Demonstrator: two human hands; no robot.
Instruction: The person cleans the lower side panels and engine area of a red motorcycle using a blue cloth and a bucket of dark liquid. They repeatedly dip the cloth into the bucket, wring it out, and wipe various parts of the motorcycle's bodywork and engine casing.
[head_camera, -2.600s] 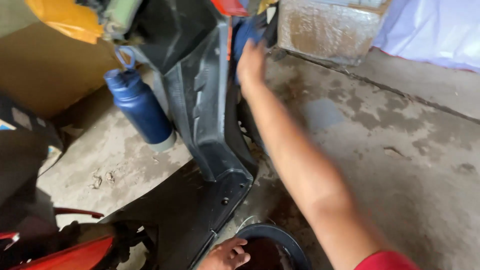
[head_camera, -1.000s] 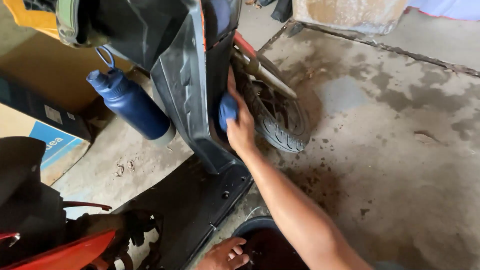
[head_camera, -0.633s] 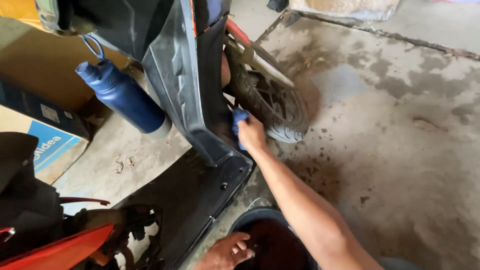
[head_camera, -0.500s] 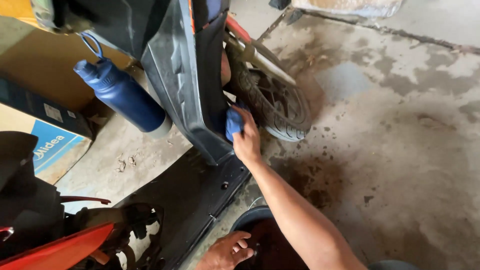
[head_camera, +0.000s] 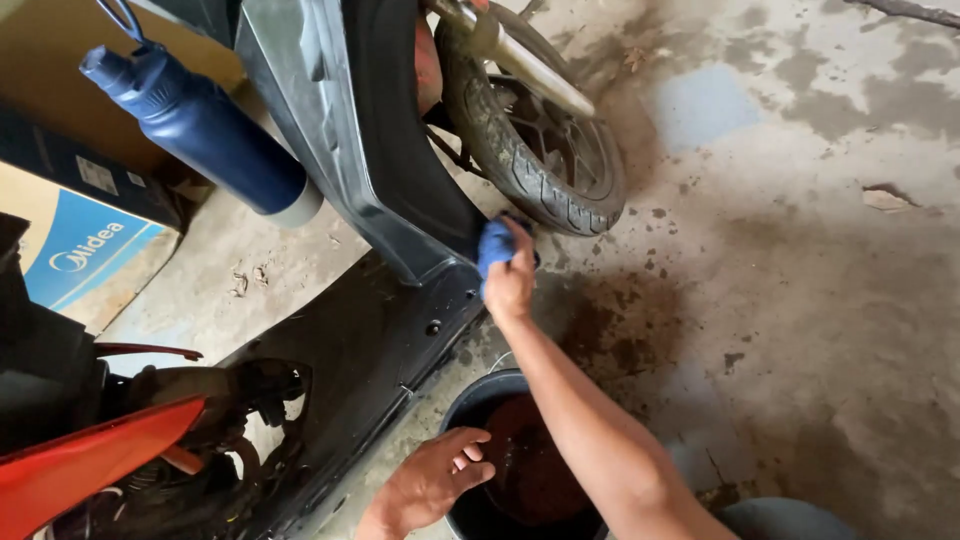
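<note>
Blue cloth against the scooter's lower panel.

The right hand (head_camera: 510, 283) is gripping a blue cloth (head_camera: 494, 243), fingers closed round it, pressing it to the bottom edge of the black scooter panel (head_camera: 400, 150) beside the front tyre (head_camera: 530, 160). The left hand (head_camera: 432, 480) is resting on the rim of a dark bucket (head_camera: 470, 400), fingers seemingly loose and holding nothing.

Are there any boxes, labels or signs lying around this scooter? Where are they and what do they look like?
Cardboard box: far left on the floor, rectangular, tan with a light blue printed panel and a dark navy band.
Small label: on the box's navy band, pale rectangle, too small to make out.
Plain brown cardboard: upper left behind the blue bottle, unprinted.
No signs or screens in view.
</note>
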